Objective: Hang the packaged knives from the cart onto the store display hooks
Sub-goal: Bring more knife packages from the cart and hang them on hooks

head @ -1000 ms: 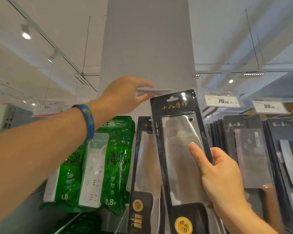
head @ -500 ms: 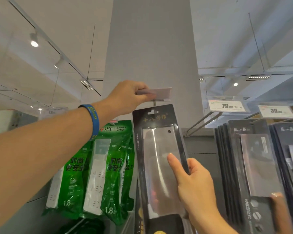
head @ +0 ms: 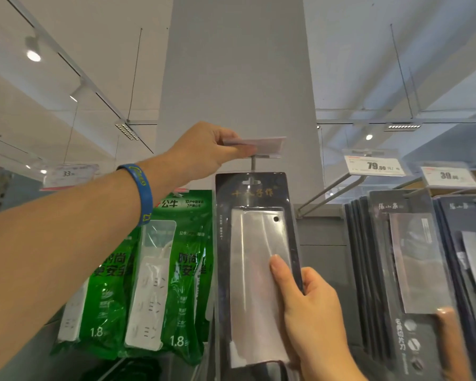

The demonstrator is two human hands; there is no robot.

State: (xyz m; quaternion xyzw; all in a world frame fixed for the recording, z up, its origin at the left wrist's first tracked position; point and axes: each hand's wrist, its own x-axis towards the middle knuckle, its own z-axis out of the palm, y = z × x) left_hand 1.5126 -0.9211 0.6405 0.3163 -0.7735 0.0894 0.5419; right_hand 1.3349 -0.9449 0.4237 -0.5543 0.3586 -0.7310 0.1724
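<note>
Two hands at work, well apart. Our left hand (head: 204,152), high up, pinches the price-tag flap (head: 261,143) at the tip of the hook (head: 254,167) and holds it tipped flat. We judge this is to leave room for a pack to pass beneath. Our right hand (head: 311,306) grips the knife pack (head: 254,243) by its right edge, thumb (head: 279,270) flat on the clear front, low down so the top can be steered. The pack stands upright with its slot (head: 250,181) right at the hook; whether it is threaded on, we cannot tell. Green power-strip packs (head: 176,270) hang just left, other packed knives (head: 412,257) to the right.
</note>
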